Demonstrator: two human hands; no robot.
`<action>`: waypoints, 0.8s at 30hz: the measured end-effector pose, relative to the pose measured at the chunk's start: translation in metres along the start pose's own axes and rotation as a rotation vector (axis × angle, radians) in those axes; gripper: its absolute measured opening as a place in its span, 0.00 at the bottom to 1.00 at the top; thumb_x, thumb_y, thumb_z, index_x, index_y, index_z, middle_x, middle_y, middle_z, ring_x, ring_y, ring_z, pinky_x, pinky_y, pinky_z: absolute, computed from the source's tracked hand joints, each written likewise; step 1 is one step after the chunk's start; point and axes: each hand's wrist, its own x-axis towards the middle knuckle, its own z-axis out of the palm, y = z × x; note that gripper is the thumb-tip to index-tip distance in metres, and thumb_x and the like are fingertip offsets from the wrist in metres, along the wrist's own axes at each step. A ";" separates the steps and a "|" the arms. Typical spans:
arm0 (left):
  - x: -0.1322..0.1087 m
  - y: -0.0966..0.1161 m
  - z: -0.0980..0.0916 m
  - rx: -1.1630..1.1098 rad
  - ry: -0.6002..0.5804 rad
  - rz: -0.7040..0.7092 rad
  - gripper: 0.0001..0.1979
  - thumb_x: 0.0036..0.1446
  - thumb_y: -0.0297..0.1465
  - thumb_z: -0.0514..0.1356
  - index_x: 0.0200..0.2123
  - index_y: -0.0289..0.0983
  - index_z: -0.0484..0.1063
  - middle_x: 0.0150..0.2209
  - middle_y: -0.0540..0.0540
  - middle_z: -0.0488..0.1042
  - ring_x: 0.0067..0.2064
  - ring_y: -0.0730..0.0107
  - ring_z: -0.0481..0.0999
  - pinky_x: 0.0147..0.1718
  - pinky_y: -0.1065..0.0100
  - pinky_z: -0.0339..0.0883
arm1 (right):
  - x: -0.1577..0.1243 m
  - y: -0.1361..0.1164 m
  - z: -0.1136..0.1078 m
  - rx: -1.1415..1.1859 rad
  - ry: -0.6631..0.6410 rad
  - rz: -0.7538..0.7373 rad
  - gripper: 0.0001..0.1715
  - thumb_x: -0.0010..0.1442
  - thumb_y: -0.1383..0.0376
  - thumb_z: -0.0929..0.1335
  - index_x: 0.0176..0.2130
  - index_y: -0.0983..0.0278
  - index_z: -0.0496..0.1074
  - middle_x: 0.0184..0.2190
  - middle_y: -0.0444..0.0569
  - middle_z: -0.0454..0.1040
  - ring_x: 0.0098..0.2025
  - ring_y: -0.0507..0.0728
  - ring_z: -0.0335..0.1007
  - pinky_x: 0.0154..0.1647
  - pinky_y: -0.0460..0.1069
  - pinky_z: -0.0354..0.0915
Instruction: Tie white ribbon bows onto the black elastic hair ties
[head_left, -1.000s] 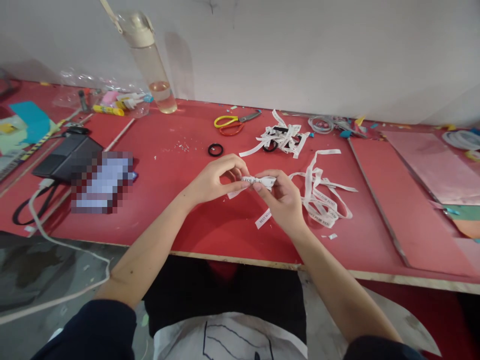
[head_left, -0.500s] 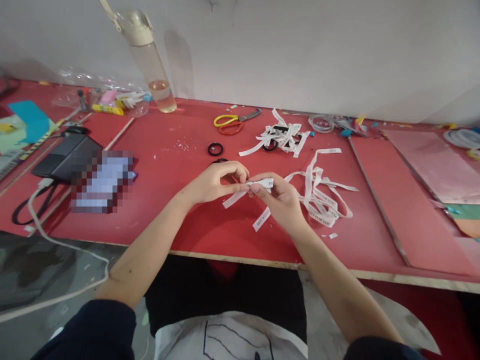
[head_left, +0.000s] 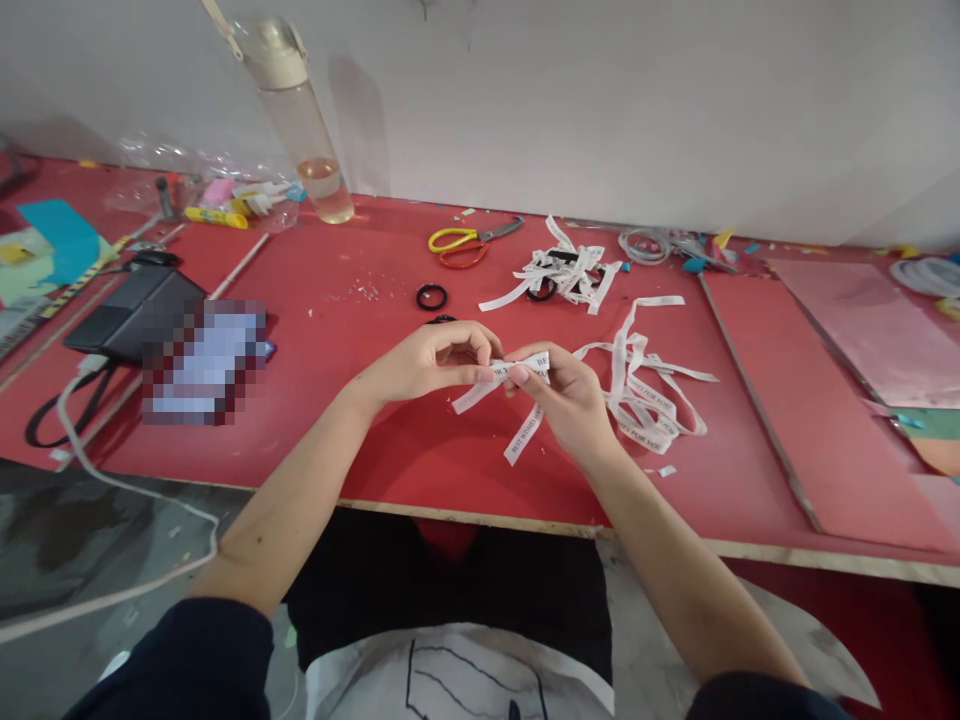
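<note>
Left hand [head_left: 431,362] and right hand [head_left: 574,400] both pinching a printed white ribbon [head_left: 536,367], nearside of the scissors [head_left: 484,237]. Black ring [head_left: 431,307]'s lying nearside of the scissors too, just closer in.

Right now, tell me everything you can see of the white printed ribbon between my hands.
The narrow white ribbon looks like fabric, with black lettering. Its folded part is pinched by your left hand and right hand, above the red tabletop. One end slants down leftward; whether the lettered strip below connects is hidden.
</note>
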 end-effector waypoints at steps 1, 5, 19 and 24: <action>0.000 -0.001 0.000 0.022 0.007 0.005 0.11 0.57 0.36 0.67 0.33 0.35 0.72 0.44 0.43 0.74 0.43 0.69 0.76 0.43 0.68 0.71 | 0.000 0.000 0.000 0.001 0.011 0.001 0.17 0.62 0.52 0.71 0.40 0.63 0.75 0.30 0.46 0.77 0.33 0.52 0.74 0.38 0.49 0.73; 0.002 -0.004 -0.001 0.135 0.006 0.057 0.11 0.57 0.38 0.67 0.33 0.35 0.74 0.43 0.43 0.75 0.43 0.68 0.76 0.45 0.67 0.71 | -0.001 0.001 0.000 0.012 0.043 -0.020 0.16 0.61 0.53 0.72 0.40 0.63 0.74 0.31 0.46 0.77 0.33 0.52 0.75 0.39 0.49 0.73; -0.001 -0.004 -0.004 0.073 -0.024 0.070 0.09 0.59 0.36 0.66 0.32 0.36 0.75 0.45 0.43 0.76 0.44 0.67 0.77 0.42 0.67 0.71 | 0.001 0.008 0.000 0.141 0.006 -0.037 0.10 0.61 0.58 0.73 0.40 0.61 0.76 0.31 0.44 0.79 0.34 0.50 0.77 0.40 0.47 0.74; -0.001 -0.003 -0.005 0.070 -0.046 0.039 0.09 0.59 0.37 0.66 0.33 0.36 0.74 0.46 0.43 0.76 0.46 0.66 0.77 0.45 0.66 0.71 | 0.001 0.007 0.000 0.130 0.004 -0.035 0.10 0.62 0.58 0.73 0.40 0.62 0.76 0.31 0.44 0.79 0.34 0.51 0.77 0.41 0.47 0.75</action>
